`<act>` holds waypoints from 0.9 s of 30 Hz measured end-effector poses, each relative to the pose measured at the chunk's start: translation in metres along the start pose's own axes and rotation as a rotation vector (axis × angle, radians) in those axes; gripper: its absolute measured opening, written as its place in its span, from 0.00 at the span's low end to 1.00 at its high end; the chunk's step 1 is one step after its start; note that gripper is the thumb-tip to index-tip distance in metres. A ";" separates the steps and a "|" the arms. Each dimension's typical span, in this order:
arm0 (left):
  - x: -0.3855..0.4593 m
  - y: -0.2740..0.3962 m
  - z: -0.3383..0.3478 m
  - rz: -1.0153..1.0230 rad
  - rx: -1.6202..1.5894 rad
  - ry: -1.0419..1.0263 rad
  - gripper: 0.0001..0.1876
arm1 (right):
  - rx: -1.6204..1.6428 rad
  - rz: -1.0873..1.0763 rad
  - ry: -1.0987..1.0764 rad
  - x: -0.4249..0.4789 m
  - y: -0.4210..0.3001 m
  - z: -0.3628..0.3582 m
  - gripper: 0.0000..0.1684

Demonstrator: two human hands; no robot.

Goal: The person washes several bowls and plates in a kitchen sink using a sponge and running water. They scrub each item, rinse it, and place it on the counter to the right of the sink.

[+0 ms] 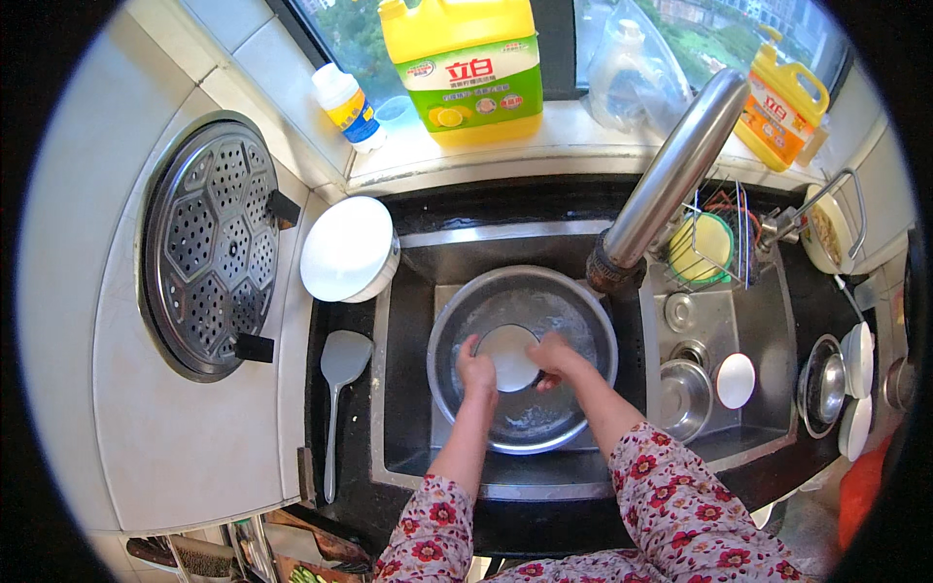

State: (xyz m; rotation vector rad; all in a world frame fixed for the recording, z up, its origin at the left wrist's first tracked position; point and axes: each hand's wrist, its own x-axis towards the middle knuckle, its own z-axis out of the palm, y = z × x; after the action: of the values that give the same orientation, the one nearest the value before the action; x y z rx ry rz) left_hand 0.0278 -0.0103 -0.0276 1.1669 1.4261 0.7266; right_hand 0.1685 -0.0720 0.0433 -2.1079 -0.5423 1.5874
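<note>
Over a large metal basin [525, 430] in the left sink bowl, both of my hands hold a round white bowl [509, 358]. The fingers of my left hand [477, 370] grip its left rim. At its right side, my right hand [555, 358] has its fingers curled round the edge, partly hidden. The basin appears to hold some water. Above and to the right of the basin stands the metal faucet [674, 175]. A grey spatula [340, 386] lies on the dark counter at the left, below a white bowl [346, 251].
The right sink bowl holds a metal bowl [684, 401] and a small white dish [735, 380]. A wire rack [740, 233] hangs near the faucet. Detergent jugs [466, 80] line the windowsill. A perforated steamer plate [219, 248] leans at left. Bowls [824, 386] stand at far right.
</note>
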 end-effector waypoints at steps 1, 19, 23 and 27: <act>0.001 0.016 0.000 -0.027 -0.019 0.004 0.25 | 0.000 0.024 -0.014 -0.005 -0.001 0.000 0.27; 0.008 0.035 -0.008 0.015 0.862 -0.366 0.28 | -1.085 -0.809 0.186 0.000 0.056 0.045 0.23; 0.019 0.019 -0.003 -0.056 0.770 -0.276 0.32 | -0.968 -0.663 0.328 0.028 0.039 0.057 0.17; 0.004 0.028 -0.009 0.003 0.886 -0.220 0.40 | -0.551 -0.691 -0.024 0.016 0.055 0.077 0.14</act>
State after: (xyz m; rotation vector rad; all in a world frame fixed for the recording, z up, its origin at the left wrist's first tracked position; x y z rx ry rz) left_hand 0.0265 0.0038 -0.0015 1.8441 1.5915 -0.0876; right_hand 0.1004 -0.0999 -0.0189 -1.9044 -1.6560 1.1306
